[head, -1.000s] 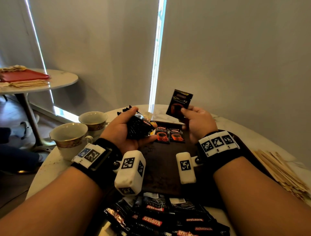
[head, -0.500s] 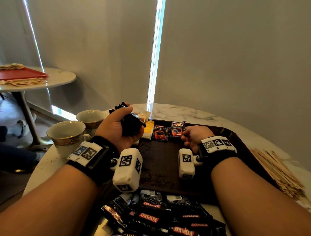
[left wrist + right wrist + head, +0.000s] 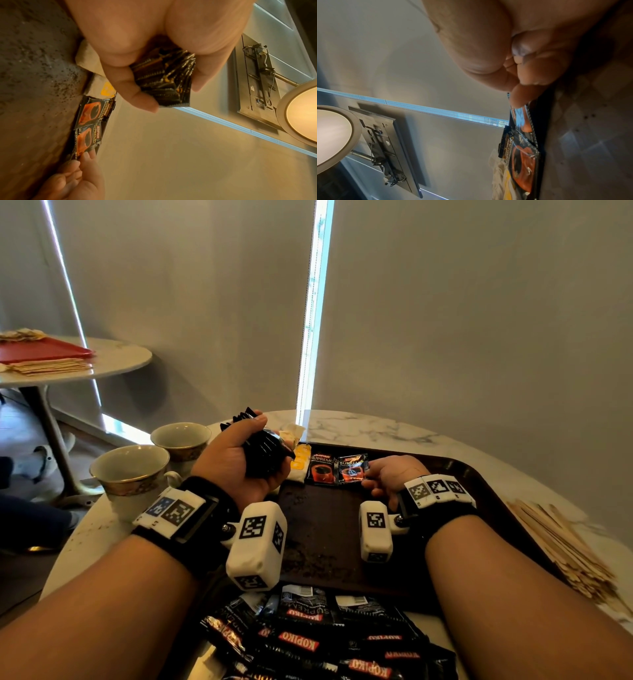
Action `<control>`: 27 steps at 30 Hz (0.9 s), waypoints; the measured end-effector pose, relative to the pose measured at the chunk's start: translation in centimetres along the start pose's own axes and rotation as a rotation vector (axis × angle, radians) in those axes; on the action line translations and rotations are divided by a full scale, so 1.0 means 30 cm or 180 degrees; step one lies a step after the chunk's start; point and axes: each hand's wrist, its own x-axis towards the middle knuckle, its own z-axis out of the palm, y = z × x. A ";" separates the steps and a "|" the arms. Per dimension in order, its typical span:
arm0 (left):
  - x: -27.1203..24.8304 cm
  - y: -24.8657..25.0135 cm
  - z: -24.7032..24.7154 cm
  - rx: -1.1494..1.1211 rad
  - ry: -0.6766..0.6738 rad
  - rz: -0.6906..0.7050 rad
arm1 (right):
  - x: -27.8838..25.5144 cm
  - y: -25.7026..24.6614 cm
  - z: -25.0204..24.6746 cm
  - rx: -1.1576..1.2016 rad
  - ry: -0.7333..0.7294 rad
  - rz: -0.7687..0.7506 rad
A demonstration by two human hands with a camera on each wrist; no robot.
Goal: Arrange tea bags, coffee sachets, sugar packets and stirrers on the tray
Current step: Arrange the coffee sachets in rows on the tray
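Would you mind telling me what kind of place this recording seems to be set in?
Probably a café or hotel lounge, though that is a guess: round marble-topped tables, gold-rimmed teacups, a brown serving tray with coffee sachets, and a pile of wooden stirrers.

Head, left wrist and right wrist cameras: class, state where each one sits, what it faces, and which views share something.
Head: worn on the head, faces down at the tray; both forearms show.
Left wrist: under the left hand, which grips a sachet stack.
Right wrist: under the right hand, its fingertips on a coffee sachet.
Shared: all three show that coffee sachet.
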 end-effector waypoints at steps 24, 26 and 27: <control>0.000 -0.011 -0.006 -0.0132 -0.0047 0.0072 | -0.052 0.011 0.025 0.0862 -0.0763 -0.0146; -0.008 -0.008 0.000 -0.0067 -0.0071 0.0039 | -0.055 0.010 0.026 0.0791 -0.0691 -0.0149; -0.012 -0.007 0.003 -0.0034 -0.0065 0.0036 | -0.055 0.010 0.024 0.0752 -0.0657 -0.0154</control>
